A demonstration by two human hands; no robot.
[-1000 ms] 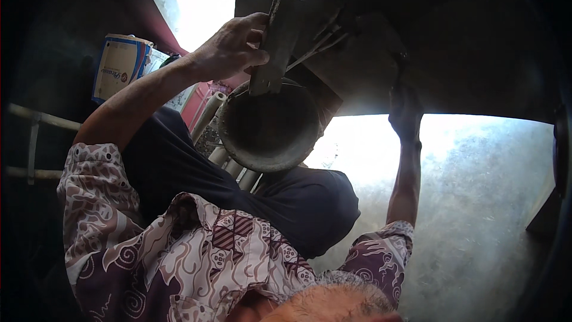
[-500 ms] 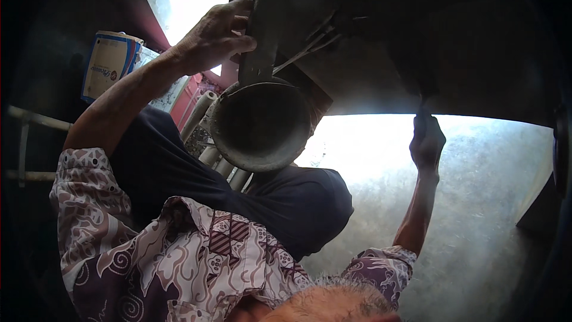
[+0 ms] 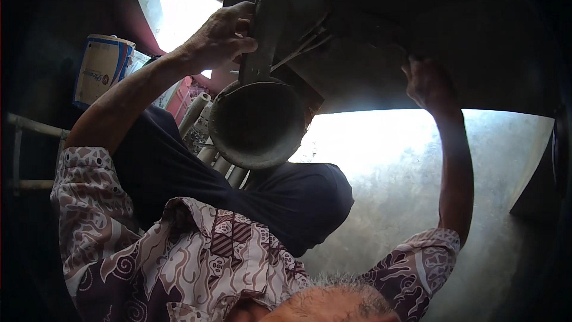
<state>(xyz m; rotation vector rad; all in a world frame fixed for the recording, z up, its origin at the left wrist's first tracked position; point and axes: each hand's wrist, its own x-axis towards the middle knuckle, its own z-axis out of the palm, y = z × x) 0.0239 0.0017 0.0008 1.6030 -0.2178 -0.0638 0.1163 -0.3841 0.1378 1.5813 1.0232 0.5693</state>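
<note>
My left hand (image 3: 223,39) grips the edge of a long, flat, grey board (image 3: 266,24), held upright at upper middle. A round, grey, crusted bowl (image 3: 256,125) sits just below the board's lower end. My right hand (image 3: 428,83) is closed around what looks like a tool handle, against a broad dark surface (image 3: 453,36); the tool's far end is too dark to make out. Several thin, pale rods or strips (image 3: 304,48) jut out beside the board.
A cardboard box (image 3: 98,71) with blue edges sits at left, above pale rails (image 3: 33,125). Grey pipes (image 3: 196,110) lie behind the bowl. A bright opening (image 3: 185,6) shows at top left, a smooth grey, lit surface (image 3: 476,173) at right.
My right hand has swung rightward and, since half a second ago, upward onto the dark surface. My left hand, board and bowl have shifted a little left since a second ago.
</note>
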